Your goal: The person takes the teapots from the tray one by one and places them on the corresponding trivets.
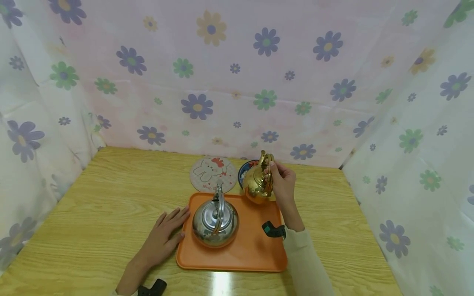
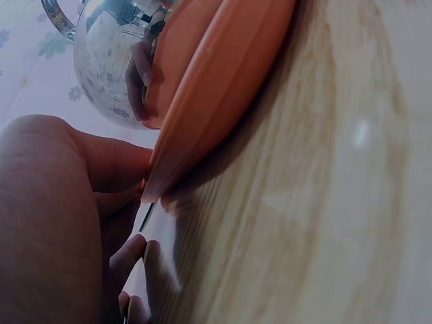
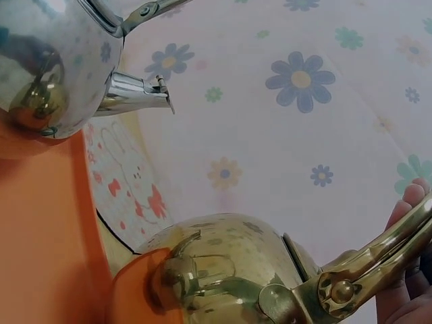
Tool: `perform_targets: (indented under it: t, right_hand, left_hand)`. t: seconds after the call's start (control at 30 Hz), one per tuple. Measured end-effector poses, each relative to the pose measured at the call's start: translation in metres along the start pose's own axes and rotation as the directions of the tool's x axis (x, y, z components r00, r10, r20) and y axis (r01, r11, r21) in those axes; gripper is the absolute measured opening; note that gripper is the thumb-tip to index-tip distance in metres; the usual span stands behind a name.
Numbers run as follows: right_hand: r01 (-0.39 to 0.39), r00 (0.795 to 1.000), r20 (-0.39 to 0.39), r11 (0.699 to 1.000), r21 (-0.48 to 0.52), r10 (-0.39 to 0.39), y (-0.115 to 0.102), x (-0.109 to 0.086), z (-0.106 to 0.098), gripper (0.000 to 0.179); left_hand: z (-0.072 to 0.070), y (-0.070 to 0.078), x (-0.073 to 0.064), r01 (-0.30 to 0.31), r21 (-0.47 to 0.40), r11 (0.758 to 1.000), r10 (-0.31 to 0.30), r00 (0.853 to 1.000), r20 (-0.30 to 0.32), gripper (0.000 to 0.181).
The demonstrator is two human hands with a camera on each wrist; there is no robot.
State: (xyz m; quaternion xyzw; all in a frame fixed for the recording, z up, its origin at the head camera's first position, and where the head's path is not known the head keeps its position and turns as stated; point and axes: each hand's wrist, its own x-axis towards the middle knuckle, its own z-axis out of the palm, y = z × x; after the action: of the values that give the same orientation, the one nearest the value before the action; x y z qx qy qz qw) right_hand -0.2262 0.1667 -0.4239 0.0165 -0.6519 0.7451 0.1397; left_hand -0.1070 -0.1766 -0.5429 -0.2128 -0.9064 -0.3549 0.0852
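My right hand [image 1: 284, 187] grips the handle of a gold kettle [image 1: 253, 187] over the far right corner of an orange tray [image 1: 255, 255]. In the right wrist view the gold kettle's round body [image 3: 236, 253] reflects the orange of the tray. A silver kettle [image 1: 203, 230] stands on the tray's left half, its handle upright and its spout pointing to the back. My left hand [image 1: 159, 240] lies by the tray's left edge with fingers extended. In the left wrist view, its thumb side touches the tray's rim [image 2: 202, 101].
Behind the silver kettle lies a round mat [image 1: 207, 170] with a rabbit drawing. A blue patterned bowl [image 1: 242, 169] is partly hidden behind the gold kettle. Flowered cloth [image 1: 229, 74] encloses the wooden table [image 1: 111, 205] at the back and sides.
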Motion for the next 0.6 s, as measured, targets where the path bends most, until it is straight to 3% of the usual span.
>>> perform_targets:
  t: [0.6]
  right_hand:
    - [0.032, 0.999, 0.002, 0.999, -0.042, -0.032, 0.0023, 0.0107, -0.0018, 0.036]
  left_hand:
    - [0.003, -0.0043, -0.0014, -0.009, 0.012, 1.0, 0.009, 1.0, -0.011, 0.053]
